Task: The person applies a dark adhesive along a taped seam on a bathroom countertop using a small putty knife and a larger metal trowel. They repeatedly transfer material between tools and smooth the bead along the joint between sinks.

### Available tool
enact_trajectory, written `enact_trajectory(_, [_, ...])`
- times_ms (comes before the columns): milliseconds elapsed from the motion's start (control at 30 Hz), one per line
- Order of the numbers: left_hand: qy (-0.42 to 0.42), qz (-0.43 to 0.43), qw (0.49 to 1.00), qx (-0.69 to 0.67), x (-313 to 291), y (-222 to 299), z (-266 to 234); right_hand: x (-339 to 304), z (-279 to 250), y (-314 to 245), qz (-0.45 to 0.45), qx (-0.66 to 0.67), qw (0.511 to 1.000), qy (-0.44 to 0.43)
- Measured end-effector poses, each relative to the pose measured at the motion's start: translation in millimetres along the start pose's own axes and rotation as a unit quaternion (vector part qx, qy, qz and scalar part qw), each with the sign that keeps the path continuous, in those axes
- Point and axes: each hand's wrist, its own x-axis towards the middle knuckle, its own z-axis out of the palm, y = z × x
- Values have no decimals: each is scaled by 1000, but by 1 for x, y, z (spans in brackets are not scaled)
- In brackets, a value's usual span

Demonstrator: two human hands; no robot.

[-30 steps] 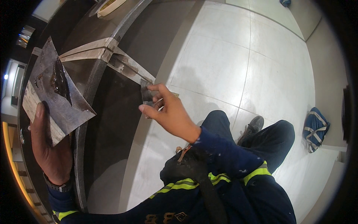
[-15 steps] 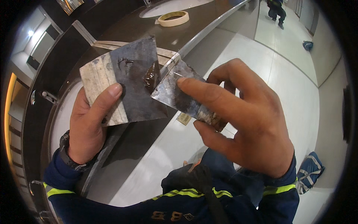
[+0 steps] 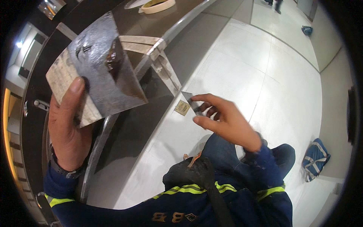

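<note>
My left hand (image 3: 70,126) is closed on a flat, square metal spreader plate (image 3: 100,85), its thumb on the pale, taped-looking edge. A glossy dark brown lump of paste (image 3: 112,60) sits on the plate's grey face. Lower and to the right, my right hand (image 3: 232,123) pinches a small metal scraper blade (image 3: 193,104) between thumb and fingers. The blade is apart from the plate and tilted, partly covered by the fingers. Beyond them, strips of pale masking tape (image 3: 168,72) run over the corner and down the front of the dark counter (image 3: 147,24).
A roll of masking tape (image 3: 160,9) lies on the counter at the top. Below the counter front, a square floor drain (image 3: 182,108) is set in the white tiled floor (image 3: 242,56). A blue and white bag (image 3: 317,160) stands by the right wall. My bent knees are below my hands.
My right hand has drawn the small scraper away from the plate, down and farther from view. My left hand has shifted left with the plate, and more taped counter front shows.
</note>
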Motion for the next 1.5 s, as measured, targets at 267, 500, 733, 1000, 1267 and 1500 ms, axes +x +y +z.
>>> enact_trajectory(267, [10, 64, 991, 113, -1, -6, -2, 29, 57, 42, 68, 261, 958, 92])
enact_trajectory(500, [-49, 182, 951, 247, -5, -27, -31, 41, 90, 48, 37, 294, 942, 154])
enact_trajectory(733, [-13, 288, 814, 504, -7, -20, -28, 45, 109, 40, 23, 235, 953, 188])
enact_trajectory(1000, [-30, 241, 882, 403, -8, -24, -38, 34, 88, 25, 7, 227, 960, 163])
enact_trajectory(1267, [-46, 244, 883, 398, -3, -28, -35, 37, 90, 21, -10, 142, 979, 145])
enact_trajectory(1500, [-8, 276, 787, 551, -3, -20, -31, 17, 44, 65, 36, 140, 979, 144])
